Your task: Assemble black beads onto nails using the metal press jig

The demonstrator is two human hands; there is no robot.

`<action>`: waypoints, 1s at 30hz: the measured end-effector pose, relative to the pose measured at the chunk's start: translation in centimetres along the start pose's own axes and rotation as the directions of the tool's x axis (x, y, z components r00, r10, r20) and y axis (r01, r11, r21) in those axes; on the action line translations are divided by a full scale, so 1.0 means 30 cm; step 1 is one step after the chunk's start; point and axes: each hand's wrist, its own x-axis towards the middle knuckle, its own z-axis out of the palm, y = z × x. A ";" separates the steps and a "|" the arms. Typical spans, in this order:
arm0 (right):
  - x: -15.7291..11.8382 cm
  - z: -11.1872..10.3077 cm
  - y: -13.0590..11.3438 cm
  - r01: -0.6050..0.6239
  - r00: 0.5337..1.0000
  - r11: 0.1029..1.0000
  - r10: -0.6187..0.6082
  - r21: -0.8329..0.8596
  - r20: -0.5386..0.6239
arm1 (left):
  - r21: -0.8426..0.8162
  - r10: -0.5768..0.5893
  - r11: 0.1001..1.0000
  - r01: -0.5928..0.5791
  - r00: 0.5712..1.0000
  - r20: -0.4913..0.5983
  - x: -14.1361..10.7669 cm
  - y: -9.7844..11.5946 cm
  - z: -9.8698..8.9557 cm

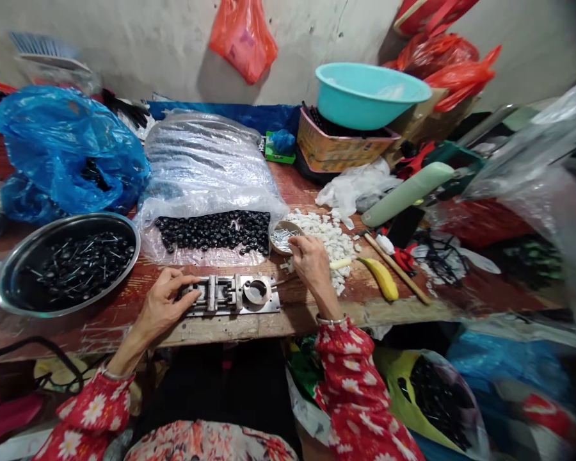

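A metal jig with a round ring on its right part lies at the table's front edge. My left hand is at the jig's left end, thumb and fingers curled round something too small to make out. My right hand reaches to the small round dish of metal pins, its fingertips pinched at the dish's right rim; whether they hold a pin is hidden. Behind the jig, many black round parts spill from a clear plastic bag. White pieces are heaped beside the dish.
A steel bowl of black parts with pins stands at the left, below a blue bag. On the right lie a banana, a hammer and a green bottle. A turquoise basin rests on a crate.
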 end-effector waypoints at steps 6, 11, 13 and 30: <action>0.107 0.039 0.078 0.023 0.986 0.990 0.001 -0.142 0.168 | -0.009 0.019 1.000 -0.019 0.999 -0.027 0.002 -0.009 0.005; 0.156 0.084 0.081 0.016 0.978 0.989 0.016 -0.150 0.206 | 0.011 0.025 1.000 -0.025 0.999 -0.028 0.002 -0.007 0.003; 0.166 0.091 0.077 0.005 0.978 0.990 0.025 -0.141 0.207 | 0.010 0.024 1.000 -0.024 0.999 -0.028 0.001 -0.007 0.004; 0.138 0.059 0.085 -0.140 0.990 0.916 0.139 0.376 0.030 | 0.003 0.023 1.000 -0.023 0.999 -0.048 -0.006 -0.015 0.010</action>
